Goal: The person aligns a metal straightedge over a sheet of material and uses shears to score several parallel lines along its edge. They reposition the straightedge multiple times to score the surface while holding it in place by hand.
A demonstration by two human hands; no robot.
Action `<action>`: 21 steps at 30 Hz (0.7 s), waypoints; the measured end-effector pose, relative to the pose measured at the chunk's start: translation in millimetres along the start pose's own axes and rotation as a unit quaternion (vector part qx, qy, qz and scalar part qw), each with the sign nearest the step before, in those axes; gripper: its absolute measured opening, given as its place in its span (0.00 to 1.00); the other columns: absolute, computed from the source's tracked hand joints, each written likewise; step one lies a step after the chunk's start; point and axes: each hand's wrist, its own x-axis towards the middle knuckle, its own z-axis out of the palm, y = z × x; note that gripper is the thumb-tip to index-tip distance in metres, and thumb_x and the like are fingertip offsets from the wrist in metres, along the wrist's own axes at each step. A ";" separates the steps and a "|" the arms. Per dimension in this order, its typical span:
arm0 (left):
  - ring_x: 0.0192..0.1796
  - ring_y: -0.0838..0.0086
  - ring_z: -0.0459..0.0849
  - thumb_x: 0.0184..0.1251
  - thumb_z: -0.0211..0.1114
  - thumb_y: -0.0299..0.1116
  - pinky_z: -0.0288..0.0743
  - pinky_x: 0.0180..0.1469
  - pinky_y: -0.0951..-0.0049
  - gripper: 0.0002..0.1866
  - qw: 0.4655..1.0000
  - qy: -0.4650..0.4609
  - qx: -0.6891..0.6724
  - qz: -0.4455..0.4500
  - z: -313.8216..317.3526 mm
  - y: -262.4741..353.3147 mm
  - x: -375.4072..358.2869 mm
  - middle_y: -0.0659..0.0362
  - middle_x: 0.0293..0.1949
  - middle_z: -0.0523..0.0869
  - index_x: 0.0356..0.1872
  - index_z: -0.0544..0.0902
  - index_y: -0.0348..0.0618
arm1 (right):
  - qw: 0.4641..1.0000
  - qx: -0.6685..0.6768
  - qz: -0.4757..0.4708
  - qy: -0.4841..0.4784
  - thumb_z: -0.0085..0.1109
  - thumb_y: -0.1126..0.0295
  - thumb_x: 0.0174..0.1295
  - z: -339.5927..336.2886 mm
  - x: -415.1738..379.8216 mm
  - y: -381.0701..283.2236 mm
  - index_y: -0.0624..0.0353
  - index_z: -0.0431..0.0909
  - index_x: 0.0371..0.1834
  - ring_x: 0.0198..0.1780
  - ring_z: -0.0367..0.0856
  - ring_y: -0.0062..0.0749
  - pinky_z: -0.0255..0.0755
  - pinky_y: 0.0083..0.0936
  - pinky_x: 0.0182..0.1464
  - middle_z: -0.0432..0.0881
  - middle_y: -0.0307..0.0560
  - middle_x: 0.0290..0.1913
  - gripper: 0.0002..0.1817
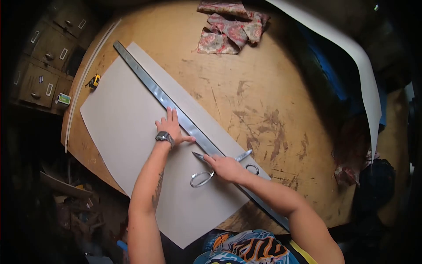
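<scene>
A long metal straightedge (154, 88) lies diagonally across a large pale grey sheet (123, 114) on the table. My left hand (172, 127), wearing a wristwatch (165, 137), presses on the straightedge with fingers spread and thumb stretched along its edge. Further down the straightedge, my right hand (226, 168) is closed around the middle of metal scissors (201, 179). The scissors are spread wide: one blade points up-left toward the left thumb, the other sticks out to the right. Their pivot is hidden under my right hand.
A yellow tape measure (93, 82) sits near the left edge of the wooden table (206, 79), by a long thin white strip (81, 83). Patterned fabric (231, 28) lies at the far side. A large curled white sheet (358, 57) hangs at right; drawers (41, 81) stand at left.
</scene>
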 end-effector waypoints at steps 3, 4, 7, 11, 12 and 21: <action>0.73 0.55 0.67 0.25 0.68 0.84 0.57 0.71 0.39 0.83 0.999 -0.034 -0.020 -0.017 -12.3 2.8 10.8 0.46 0.81 0.41 0.79 0.41 0.37 | 0.999 0.035 0.018 0.001 0.54 0.73 0.60 -46.4 3.5 5.1 0.50 0.66 0.65 0.45 0.83 0.52 0.78 0.46 0.44 0.80 0.55 0.47 0.27; 0.74 0.57 0.67 0.25 0.68 0.84 0.58 0.71 0.39 0.83 0.998 -0.051 -0.032 -0.023 -10.2 3.8 10.7 0.47 0.81 0.39 0.79 0.40 0.38 | 0.998 0.051 0.015 0.042 0.55 0.73 0.59 -59.4 5.2 11.8 0.49 0.67 0.64 0.46 0.83 0.53 0.78 0.47 0.45 0.81 0.55 0.46 0.27; 0.77 0.65 0.63 0.23 0.69 0.83 0.57 0.72 0.40 0.84 0.997 -0.041 -0.049 -0.039 -4.4 10.4 1.9 0.49 0.81 0.34 0.79 0.38 0.38 | 0.993 0.018 0.035 0.109 0.55 0.74 0.58 -93.2 55.7 33.0 0.51 0.70 0.62 0.45 0.84 0.53 0.78 0.46 0.44 0.83 0.56 0.40 0.26; 0.78 0.70 0.60 0.25 0.69 0.83 0.57 0.72 0.41 0.84 0.998 -0.036 -0.026 -0.043 -2.3 10.3 7.2 0.52 0.81 0.32 0.79 0.37 0.39 | 0.995 -0.009 -0.002 0.100 0.53 0.74 0.58 -107.2 121.9 38.5 0.55 0.74 0.58 0.44 0.84 0.55 0.78 0.47 0.43 0.84 0.57 0.39 0.22; 0.78 0.70 0.60 0.25 0.68 0.83 0.57 0.72 0.41 0.83 0.998 -0.040 -0.018 -0.042 -3.7 12.1 6.3 0.52 0.81 0.32 0.79 0.37 0.40 | 0.996 -0.012 -0.001 0.091 0.52 0.74 0.58 -105.3 132.0 36.2 0.56 0.75 0.57 0.44 0.84 0.55 0.78 0.47 0.43 0.84 0.57 0.39 0.21; 0.74 0.60 0.68 0.27 0.71 0.80 0.55 0.71 0.35 0.82 0.994 -0.031 -0.098 -0.044 -4.6 5.5 0.2 0.55 0.82 0.34 0.79 0.38 0.41 | 0.998 -0.062 -0.027 0.014 0.52 0.74 0.56 -105.5 146.5 37.0 0.56 0.75 0.57 0.41 0.83 0.59 0.77 0.49 0.42 0.83 0.58 0.36 0.22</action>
